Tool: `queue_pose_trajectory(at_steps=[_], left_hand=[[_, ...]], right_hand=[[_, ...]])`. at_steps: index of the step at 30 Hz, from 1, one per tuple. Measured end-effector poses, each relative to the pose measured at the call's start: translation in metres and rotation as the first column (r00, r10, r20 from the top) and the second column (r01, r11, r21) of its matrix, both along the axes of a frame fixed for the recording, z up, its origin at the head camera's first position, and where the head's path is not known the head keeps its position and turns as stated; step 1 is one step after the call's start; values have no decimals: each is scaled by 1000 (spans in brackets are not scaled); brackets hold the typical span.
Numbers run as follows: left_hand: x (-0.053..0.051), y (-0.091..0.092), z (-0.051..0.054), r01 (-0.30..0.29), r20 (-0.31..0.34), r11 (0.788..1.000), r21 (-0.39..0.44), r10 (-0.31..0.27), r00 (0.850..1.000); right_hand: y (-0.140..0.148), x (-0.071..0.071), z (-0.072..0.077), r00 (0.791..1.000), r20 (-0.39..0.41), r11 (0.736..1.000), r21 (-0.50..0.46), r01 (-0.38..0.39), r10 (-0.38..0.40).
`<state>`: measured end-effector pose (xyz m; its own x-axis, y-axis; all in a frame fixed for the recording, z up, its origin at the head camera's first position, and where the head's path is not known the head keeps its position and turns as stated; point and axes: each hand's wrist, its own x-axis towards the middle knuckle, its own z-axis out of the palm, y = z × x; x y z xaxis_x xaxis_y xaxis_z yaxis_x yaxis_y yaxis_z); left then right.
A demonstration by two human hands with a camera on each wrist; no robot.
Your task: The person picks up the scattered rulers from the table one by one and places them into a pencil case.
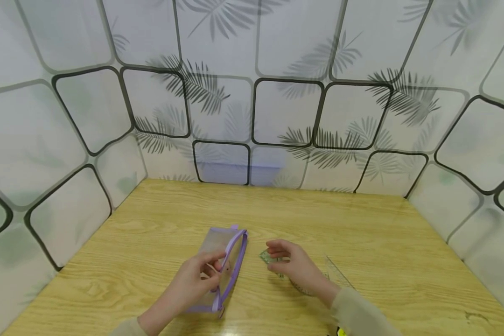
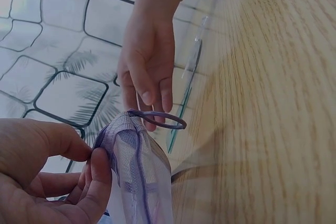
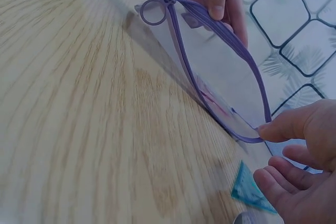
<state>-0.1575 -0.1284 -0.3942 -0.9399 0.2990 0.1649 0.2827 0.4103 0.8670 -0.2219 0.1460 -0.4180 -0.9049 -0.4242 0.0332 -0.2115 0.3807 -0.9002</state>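
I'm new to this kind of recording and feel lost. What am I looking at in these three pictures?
There's no machine here, just a person's bare hands. The wide picture comes from a camera worn on the head; the two smaller ones come from cameras on the left and right wrists.

On the wooden table rests an open mesh pouch with purple edging, pinched by the left hand. The right hand appears to hold nothing. Near it lie a green triangular piece and a clear ruler.

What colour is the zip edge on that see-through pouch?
Purple. The zip edge shows best in the right wrist view.
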Motion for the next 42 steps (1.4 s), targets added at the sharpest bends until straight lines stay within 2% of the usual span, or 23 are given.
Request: queue_pose_trajectory(at_steps=[12, 21, 28, 38, 42], left_hand=[[0, 1, 0, -2, -10, 1000, 3, 2, 1000], [-1, 2, 0, -5, 2, 1000, -6, 5, 1000], [-1, 2, 1, -10, 11, 1000, -10, 10, 1000], [-1, 2, 1, -12, 12, 1000, -15, 12, 1000], [-1, 2, 1, -12, 12, 1000, -17, 13, 1000]], right_hand=[[21, 4, 3, 998, -62, 1000, 23, 7, -6], [34, 7, 2, 999, -34, 999, 26, 34, -34], [48, 9, 3, 998, -17, 996, 65, 61, -60], [63, 14, 4, 995, -45, 992, 88, 95, -91], [68, 16, 2, 990, -90, 988, 97, 119, -110]])
